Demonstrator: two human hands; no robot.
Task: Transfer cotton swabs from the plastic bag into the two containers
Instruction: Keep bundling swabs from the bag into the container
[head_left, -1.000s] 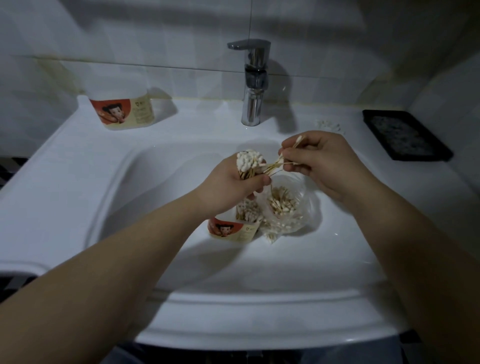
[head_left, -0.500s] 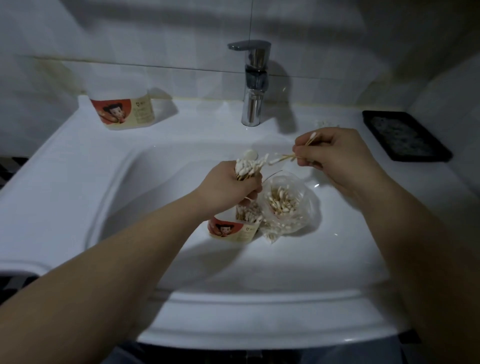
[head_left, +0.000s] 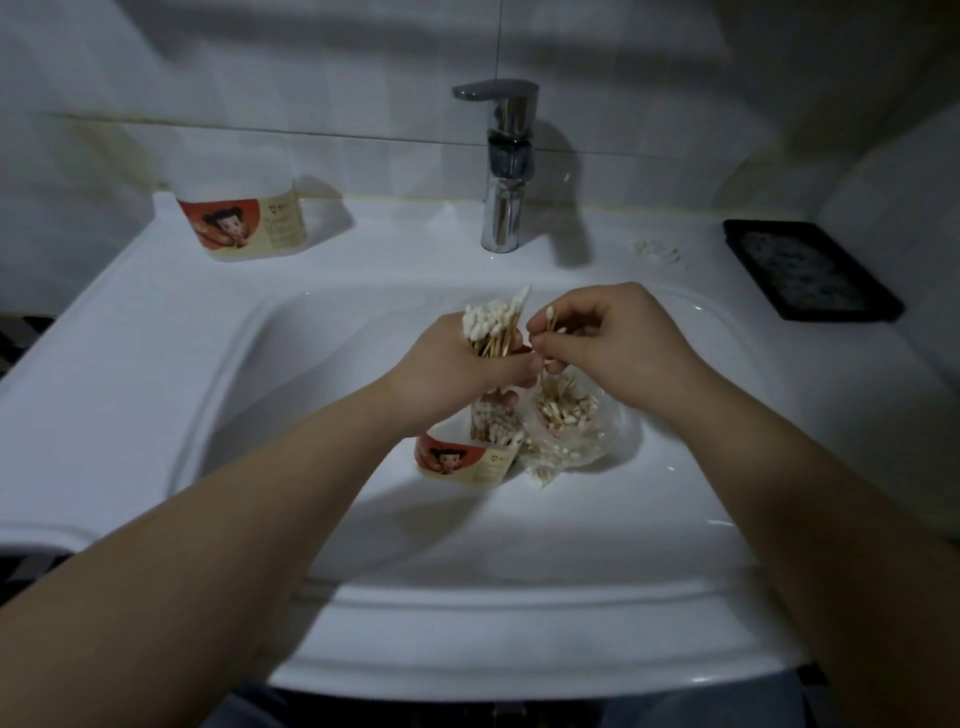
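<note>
The sink (head_left: 519, 639) is glossy white ceramic with a rounded rectangular basin. A chrome faucet (head_left: 506, 171), smooth and cylindrical, stands upright at its back edge. Straight in front of the faucet, low in the basin, stands a short round container (head_left: 467, 460) of pale plastic with a red-and-cream cartoon label. Its mouth is open, and white-tipped swabs stand on end inside it. In front of the faucet and slightly to its right, touching that container, a crinkled clear plastic bag (head_left: 571, 421) sags open, with a loose jumble of swabs in it.

Above the container, in front of the faucet, the left hand (head_left: 457, 364) is clenched round a thick bundle of cotton swabs (head_left: 493, 325) — thin wooden sticks, with fluffy white tips fanned upward. The right hand (head_left: 613, 338) is close beside it and pinches a few swabs between thumb and fingertips. One white tip pokes up — their number is hard to tell.

Far left of the faucet, on the ledge against the tiled wall, sits a second container (head_left: 241, 218) with the same label. Its pale upper part blends into the wall, so its contents cannot be told. Right of the faucet lies a small pale scatter (head_left: 655, 252), too blurred to identify. Farther right is a flat black rectangular tray (head_left: 810, 270) with a mottled inside. The left hand hides the back of the near container's mouth.
</note>
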